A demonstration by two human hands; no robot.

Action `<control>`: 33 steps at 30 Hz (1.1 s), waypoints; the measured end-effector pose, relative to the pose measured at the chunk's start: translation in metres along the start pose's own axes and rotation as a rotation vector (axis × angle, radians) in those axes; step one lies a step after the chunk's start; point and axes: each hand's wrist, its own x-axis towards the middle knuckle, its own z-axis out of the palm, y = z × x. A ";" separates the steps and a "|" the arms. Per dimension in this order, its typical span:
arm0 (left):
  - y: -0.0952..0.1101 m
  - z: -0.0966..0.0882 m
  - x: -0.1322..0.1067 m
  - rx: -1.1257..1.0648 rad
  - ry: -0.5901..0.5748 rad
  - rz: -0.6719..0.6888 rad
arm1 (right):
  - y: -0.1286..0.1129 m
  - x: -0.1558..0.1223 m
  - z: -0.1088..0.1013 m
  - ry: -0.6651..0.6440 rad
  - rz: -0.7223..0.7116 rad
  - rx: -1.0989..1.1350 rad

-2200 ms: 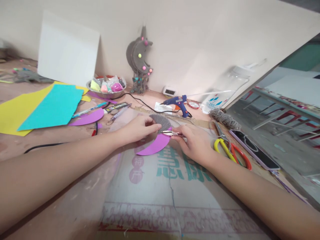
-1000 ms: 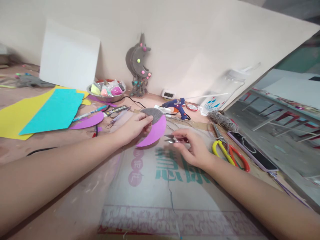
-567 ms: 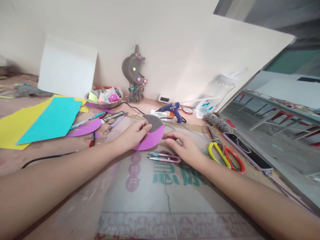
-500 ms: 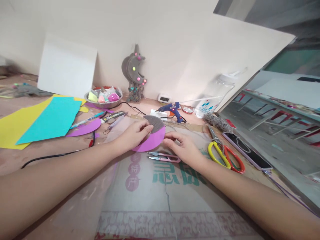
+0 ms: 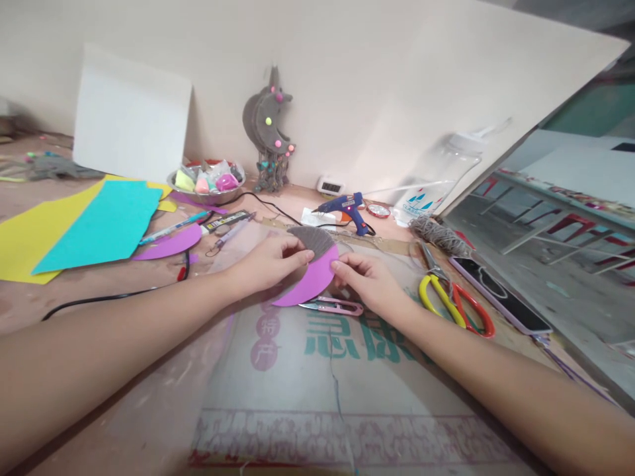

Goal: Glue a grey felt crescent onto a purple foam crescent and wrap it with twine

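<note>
A purple crescent cutout (image 5: 313, 279), its upper part covered in grey yarn (image 5: 316, 240), is held up between my hands. My left hand (image 5: 270, 264) pinches it by the inner edge, thumb over the front near where grey meets purple. With thumb and fingertips closed, my right hand (image 5: 370, 281) grips its outer right edge. Pink-handled thread snips (image 5: 340, 305) lie just below the crescent, their blades partly covered by its lower tip. Under everything is a printed sheet (image 5: 278, 390) with large green characters.
Behind the hands stand a blue glue gun (image 5: 344, 210) and a small white timer (image 5: 331, 186). Scissors (image 5: 454, 301), a yarn bundle (image 5: 439, 236), a phone (image 5: 501, 294) and a bottle (image 5: 441, 175) are on the right. Coloured sheets (image 5: 99, 225) and a bowl of clay packs (image 5: 208, 197) sit left.
My right hand has closed on the crescent's right edge, where before it was beside it with fingers apart. The crescent has turned slightly, and its lower tip now overlaps the snips.
</note>
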 end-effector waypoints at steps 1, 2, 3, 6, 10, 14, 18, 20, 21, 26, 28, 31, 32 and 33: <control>-0.001 0.000 0.000 0.001 -0.007 0.000 | 0.000 0.000 0.000 0.001 0.000 0.000; -0.001 0.000 0.001 0.003 -0.012 0.003 | 0.000 0.000 0.000 0.003 0.004 -0.002; -0.002 0.000 0.001 0.003 -0.016 0.007 | -0.001 -0.001 0.000 0.006 0.009 -0.004; -0.003 -0.001 0.001 -0.020 -0.035 0.021 | -0.002 -0.001 0.000 -0.003 0.011 0.011; -0.002 -0.002 0.000 -0.096 -0.068 0.019 | -0.002 -0.001 -0.002 -0.031 -0.004 0.034; -0.004 -0.002 -0.001 -0.224 -0.096 -0.034 | 0.001 0.001 -0.002 -0.051 -0.010 0.027; -0.004 -0.002 -0.001 -0.300 -0.080 -0.123 | 0.001 0.000 -0.005 -0.068 -0.055 -0.101; -0.003 -0.002 -0.001 -0.289 -0.039 -0.132 | -0.002 -0.002 -0.008 -0.086 -0.133 -0.273; -0.002 -0.001 -0.001 -0.283 -0.015 -0.128 | -0.005 -0.004 -0.011 -0.111 -0.191 -0.383; -0.004 -0.001 -0.001 -0.256 0.030 -0.110 | -0.021 -0.014 -0.020 -0.303 -0.416 -0.834; -0.004 -0.001 -0.001 -0.224 0.009 -0.113 | -0.025 -0.019 -0.019 -0.356 -0.464 -0.914; -0.004 -0.002 -0.002 -0.118 0.006 -0.076 | -0.028 -0.025 -0.017 -0.417 -0.527 -0.992; -0.003 -0.002 -0.002 -0.077 0.018 -0.048 | -0.029 -0.027 -0.015 -0.427 -0.556 -1.020; -0.002 -0.003 -0.002 -0.037 0.032 -0.018 | -0.031 -0.030 -0.014 -0.429 -0.586 -1.046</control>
